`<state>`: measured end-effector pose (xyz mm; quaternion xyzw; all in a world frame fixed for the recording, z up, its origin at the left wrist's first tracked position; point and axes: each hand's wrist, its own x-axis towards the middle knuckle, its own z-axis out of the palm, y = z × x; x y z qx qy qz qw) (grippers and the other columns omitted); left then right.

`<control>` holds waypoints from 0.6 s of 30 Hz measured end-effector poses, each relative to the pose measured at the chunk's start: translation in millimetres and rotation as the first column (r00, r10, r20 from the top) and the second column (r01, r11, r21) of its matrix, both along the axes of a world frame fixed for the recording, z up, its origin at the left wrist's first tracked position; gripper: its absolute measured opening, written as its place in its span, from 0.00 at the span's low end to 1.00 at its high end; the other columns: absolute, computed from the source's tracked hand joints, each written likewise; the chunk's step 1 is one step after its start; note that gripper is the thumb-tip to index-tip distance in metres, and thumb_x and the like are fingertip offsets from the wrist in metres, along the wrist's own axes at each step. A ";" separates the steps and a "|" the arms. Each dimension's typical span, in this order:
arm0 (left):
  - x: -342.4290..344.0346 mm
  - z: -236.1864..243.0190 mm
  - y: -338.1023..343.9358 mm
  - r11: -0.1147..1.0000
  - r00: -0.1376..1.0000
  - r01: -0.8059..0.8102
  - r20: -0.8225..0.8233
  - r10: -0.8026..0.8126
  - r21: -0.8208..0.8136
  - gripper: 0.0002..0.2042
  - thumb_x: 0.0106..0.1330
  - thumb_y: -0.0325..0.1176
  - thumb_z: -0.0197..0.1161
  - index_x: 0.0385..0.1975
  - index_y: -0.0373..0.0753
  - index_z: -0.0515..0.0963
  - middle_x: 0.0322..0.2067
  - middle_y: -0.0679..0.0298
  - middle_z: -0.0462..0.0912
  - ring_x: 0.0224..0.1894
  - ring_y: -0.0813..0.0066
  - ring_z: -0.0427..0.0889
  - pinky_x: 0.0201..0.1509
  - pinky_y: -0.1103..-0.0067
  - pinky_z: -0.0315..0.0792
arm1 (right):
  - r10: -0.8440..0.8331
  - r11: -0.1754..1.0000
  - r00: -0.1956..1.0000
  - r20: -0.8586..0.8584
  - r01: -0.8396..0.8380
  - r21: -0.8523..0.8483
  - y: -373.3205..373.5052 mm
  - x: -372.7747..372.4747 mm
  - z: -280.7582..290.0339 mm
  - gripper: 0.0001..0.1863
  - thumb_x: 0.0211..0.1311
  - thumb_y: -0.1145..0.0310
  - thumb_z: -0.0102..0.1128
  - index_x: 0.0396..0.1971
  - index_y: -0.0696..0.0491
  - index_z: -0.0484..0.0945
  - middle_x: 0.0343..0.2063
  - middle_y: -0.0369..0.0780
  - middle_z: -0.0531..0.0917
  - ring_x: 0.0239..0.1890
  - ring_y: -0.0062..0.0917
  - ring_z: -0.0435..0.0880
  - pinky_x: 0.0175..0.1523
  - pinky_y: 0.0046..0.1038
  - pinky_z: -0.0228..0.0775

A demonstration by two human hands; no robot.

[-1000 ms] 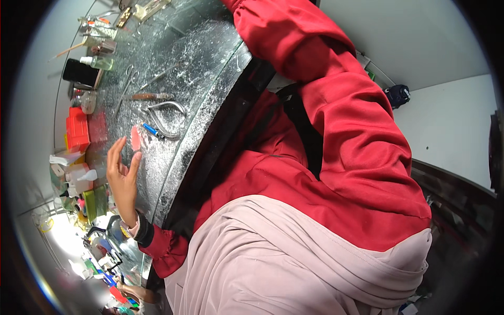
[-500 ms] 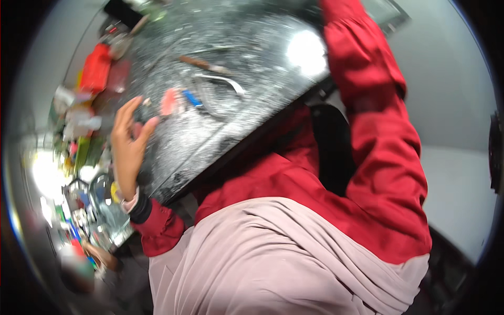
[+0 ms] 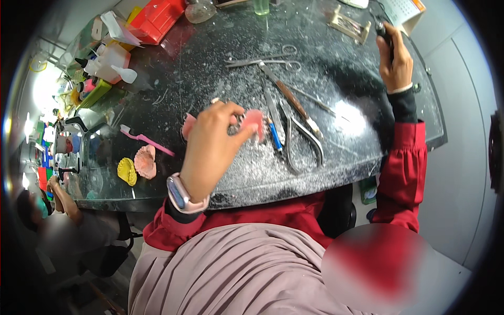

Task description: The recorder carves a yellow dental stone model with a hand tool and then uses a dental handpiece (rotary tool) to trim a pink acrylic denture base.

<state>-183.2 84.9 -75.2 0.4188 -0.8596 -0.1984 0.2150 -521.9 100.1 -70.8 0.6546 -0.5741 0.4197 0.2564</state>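
Note:
My left hand (image 3: pixel 212 139), wearing a watch, is low over the dusty dark table, its fingers curled and its thumb on a pink denture plate (image 3: pixel 254 119). A second pink piece (image 3: pixel 188 126) shows partly beside the wrist side of that hand. At the far right, my right hand (image 3: pixel 397 62) is wrapped round a dark cylindrical handpiece (image 3: pixel 381 32). Right of the denture plate lie a blue-handled tool (image 3: pixel 275 135), silver pliers (image 3: pixel 303 137), a wax knife with a brown handle (image 3: pixel 291 100) and a slim metal instrument (image 3: pixel 317 103). Scissors (image 3: pixel 265 60) rest farther back.
Left of my hand are a pink toothbrush (image 3: pixel 144 138), a pink dental cast (image 3: pixel 145 162) and a yellow one (image 3: pixel 126 171). Bottles (image 3: pixel 107 63) and a red box (image 3: pixel 157 20) stand at the back left. A small frame-like stand (image 3: pixel 349 26) sits back right. Another person (image 3: pixel 79 226) sits far left.
The view has swung and steadied. My left hand, spread open before, is now curled at the pink plate. My right hand, earlier out of sight, shows with the handpiece in it.

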 end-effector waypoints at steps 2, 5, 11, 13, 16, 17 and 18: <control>-5.9 -4.5 -7.5 0.998 0.998 0.049 -0.027 -0.049 -0.025 0.10 0.45 0.31 0.64 0.25 0.33 0.73 0.19 0.62 0.71 0.14 0.79 0.63 0.19 0.83 0.60 | -0.014 0.995 0.999 0.030 0.011 0.102 3.6 5.5 1.4 0.11 0.53 0.70 0.51 0.38 0.54 0.67 0.25 0.45 0.76 0.27 0.37 0.77 0.28 0.26 0.67; -2.5 6.3 -1.4 0.997 0.994 0.068 -0.091 -0.066 0.024 0.11 0.46 0.30 0.64 0.27 0.33 0.71 0.20 0.63 0.72 0.17 0.81 0.66 0.22 0.85 0.63 | -0.054 0.971 0.998 0.044 0.042 0.236 10.9 24.3 20.2 0.11 0.52 0.71 0.51 0.37 0.54 0.67 0.24 0.45 0.76 0.24 0.39 0.76 0.27 0.27 0.66; 4.5 33.9 -20.2 0.693 0.725 0.275 -0.617 0.307 0.667 0.10 0.52 0.24 0.59 0.33 0.33 0.68 0.24 0.62 0.75 0.25 0.81 0.75 0.26 0.86 0.69 | -0.044 0.953 0.994 0.100 0.011 0.302 -10.5 36.9 30.6 0.10 0.53 0.70 0.50 0.37 0.54 0.67 0.19 0.43 0.73 0.17 0.37 0.72 0.23 0.25 0.62; 5.3 45.1 -25.7 0.724 0.618 0.302 -0.705 0.347 0.620 0.11 0.54 0.24 0.56 0.37 0.33 0.68 0.27 0.62 0.76 0.28 0.80 0.76 0.30 0.85 0.72 | -0.008 0.931 0.991 0.131 -0.041 0.363 -4.6 46.4 51.7 0.09 0.55 0.71 0.47 0.36 0.57 0.67 0.17 0.41 0.71 0.15 0.30 0.69 0.22 0.23 0.59; 7.9 58.5 -29.1 0.616 0.496 0.349 -0.697 0.519 0.707 0.16 0.57 0.31 0.54 0.45 0.36 0.64 0.30 0.58 0.75 0.31 0.73 0.77 0.34 0.83 0.75 | 0.262 0.812 0.864 0.430 -0.438 0.385 -9.1 77.6 79.0 0.09 0.56 0.71 0.44 0.31 0.62 0.67 0.19 0.36 0.70 0.19 0.18 0.64 0.24 0.18 0.58; 5.3 61.0 -31.2 0.544 0.394 0.423 -0.688 0.610 0.725 0.16 0.58 0.32 0.53 0.45 0.36 0.64 0.31 0.58 0.75 0.33 0.71 0.78 0.35 0.82 0.76 | 0.295 0.761 0.820 0.491 -0.512 0.398 -11.0 90.2 87.8 0.09 0.56 0.69 0.45 0.29 0.61 0.68 0.19 0.38 0.72 0.19 0.19 0.68 0.25 0.17 0.60; 3.4 63.9 -33.0 0.529 0.376 0.413 -0.668 0.642 0.741 0.15 0.58 0.33 0.53 0.45 0.36 0.65 0.32 0.58 0.75 0.34 0.71 0.78 0.33 0.83 0.77 | 0.438 0.688 0.757 0.484 -0.629 0.362 -18.9 97.3 84.4 0.09 0.55 0.68 0.47 0.27 0.59 0.68 0.18 0.38 0.73 0.18 0.19 0.70 0.23 0.18 0.61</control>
